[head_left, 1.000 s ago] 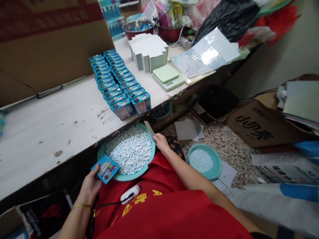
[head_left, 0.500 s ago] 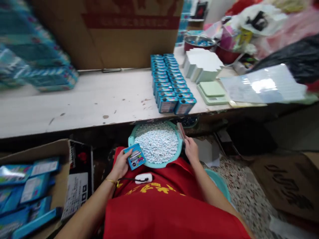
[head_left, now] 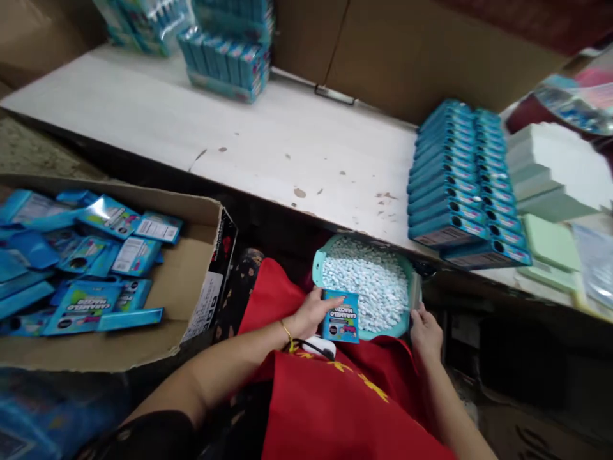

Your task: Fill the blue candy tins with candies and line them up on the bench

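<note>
My left hand (head_left: 307, 315) is closed on the edge of a small blue candy box (head_left: 343, 326), thumb across its printed face. The box is held at the near left rim of a turquoise basin (head_left: 318, 268), which is heaped with small pale blue and white candies (head_left: 366, 281). At the basin's right rim, my right hand (head_left: 427, 333) grips a flat, pale, strip-like tool (head_left: 416, 291); its exact kind is unclear. A white device (head_left: 317, 345) with a dark cord lies on my red apron (head_left: 330, 409), just below the left hand.
To the left stands a cardboard carton (head_left: 179, 313) of loose blue boxes (head_left: 89, 303). On the white table (head_left: 268, 147) are two rows of upright blue boxes (head_left: 447, 191), white card stacks (head_left: 550, 169), a pale green scale (head_left: 550, 246) and wrapped packs (head_left: 225, 61).
The view has swung to the left, bringing more of the carton into sight. Both hands keep their holds beside the basin, on the candy box and the strip-like tool.
</note>
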The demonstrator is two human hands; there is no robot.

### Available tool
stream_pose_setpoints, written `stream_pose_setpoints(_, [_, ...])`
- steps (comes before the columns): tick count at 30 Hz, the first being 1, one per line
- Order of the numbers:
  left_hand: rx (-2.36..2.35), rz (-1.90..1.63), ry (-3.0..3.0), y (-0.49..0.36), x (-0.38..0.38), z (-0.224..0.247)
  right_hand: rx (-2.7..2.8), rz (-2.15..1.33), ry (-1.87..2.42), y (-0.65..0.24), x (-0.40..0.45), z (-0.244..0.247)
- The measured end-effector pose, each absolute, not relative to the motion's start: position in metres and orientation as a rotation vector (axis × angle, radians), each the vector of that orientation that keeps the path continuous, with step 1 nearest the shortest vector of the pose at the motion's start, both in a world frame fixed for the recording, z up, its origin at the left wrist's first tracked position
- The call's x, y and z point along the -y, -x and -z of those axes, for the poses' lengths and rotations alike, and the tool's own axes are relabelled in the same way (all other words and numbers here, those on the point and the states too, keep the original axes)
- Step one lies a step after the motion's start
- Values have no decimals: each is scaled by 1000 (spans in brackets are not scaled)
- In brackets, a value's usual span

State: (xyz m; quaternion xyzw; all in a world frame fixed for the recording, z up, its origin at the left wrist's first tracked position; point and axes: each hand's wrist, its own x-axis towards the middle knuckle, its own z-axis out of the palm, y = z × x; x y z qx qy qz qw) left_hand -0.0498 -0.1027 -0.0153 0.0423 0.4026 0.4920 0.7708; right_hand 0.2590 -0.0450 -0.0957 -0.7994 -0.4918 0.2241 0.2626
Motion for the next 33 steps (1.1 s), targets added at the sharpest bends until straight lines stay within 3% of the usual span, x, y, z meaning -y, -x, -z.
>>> stream_pose_setpoints(16, [-779, -895, 112, 90, 85, 33, 1073, -700, 2194, -240, 59, 81])
stream_pose_setpoints(28, [-972, -985, -77, 94, 68, 32, 1240, -780, 1945, -237, 56, 90])
stream_pose_setpoints(33, [-1068, -944, -126, 84, 56, 29, 968, -927, 1812, -234, 48, 80])
